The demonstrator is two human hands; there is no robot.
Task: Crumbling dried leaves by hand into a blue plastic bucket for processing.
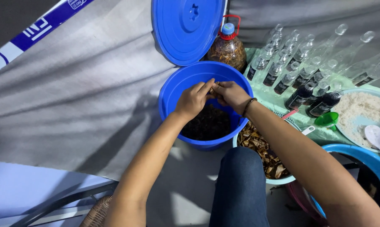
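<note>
While a bowl of dried leaves [261, 147] sits nearest, the left hand [193, 100] and right hand [230, 95] meet, fingertips pinching something small over the blue bucket [173, 94] of dark material; beyond stand bottles [301, 75].

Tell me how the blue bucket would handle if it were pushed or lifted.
The blue bucket holds only a shallow dark layer at the bottom, so it is probably light for its size. Its plastic wall looks smooth and may flex a little. Its wide, squat shape suggests it would slide rather than tip. The lid leaning behind it might fall if nudged.
</note>
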